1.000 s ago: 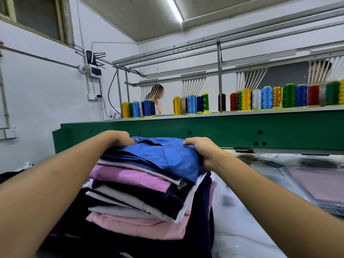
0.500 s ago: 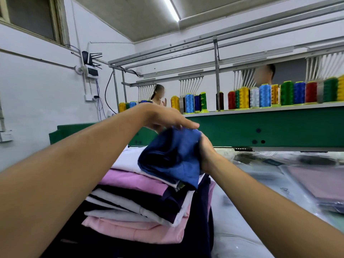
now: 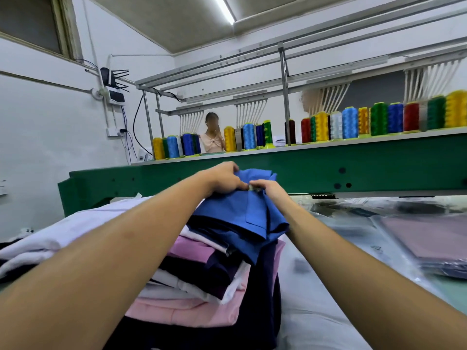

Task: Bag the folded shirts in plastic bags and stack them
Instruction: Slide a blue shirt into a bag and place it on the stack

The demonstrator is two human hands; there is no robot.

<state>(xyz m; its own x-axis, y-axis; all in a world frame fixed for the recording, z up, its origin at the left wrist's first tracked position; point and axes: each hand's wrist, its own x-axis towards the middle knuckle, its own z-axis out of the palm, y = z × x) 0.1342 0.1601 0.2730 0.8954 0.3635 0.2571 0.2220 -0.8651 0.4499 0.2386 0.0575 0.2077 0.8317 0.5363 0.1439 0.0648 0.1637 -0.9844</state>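
A blue shirt (image 3: pixel 249 213) lies rumpled on top of a stack of folded shirts (image 3: pixel 202 279) in pink, white, purple and dark navy. My left hand (image 3: pixel 222 179) grips the blue shirt at its far top edge, fingers curled into the cloth. My right hand (image 3: pixel 267 189) pinches the same shirt right beside it, at a small pale label. A bagged mauve shirt (image 3: pixel 429 236) lies in clear plastic at the right.
A green embroidery machine beam (image 3: pixel 328 173) crosses behind the stack, with several coloured thread cones (image 3: pixel 350 122) on its shelf. A person (image 3: pixel 212 137) stands behind it. White cloth (image 3: pixel 63 236) lies at the left. Loose clear plastic bags (image 3: pixel 353 210) cover the table at the right.
The blue shirt has been lifted off the stack, turned and laid back down rumpled. Both hands have come together at its far edge. The camera has dipped a little.
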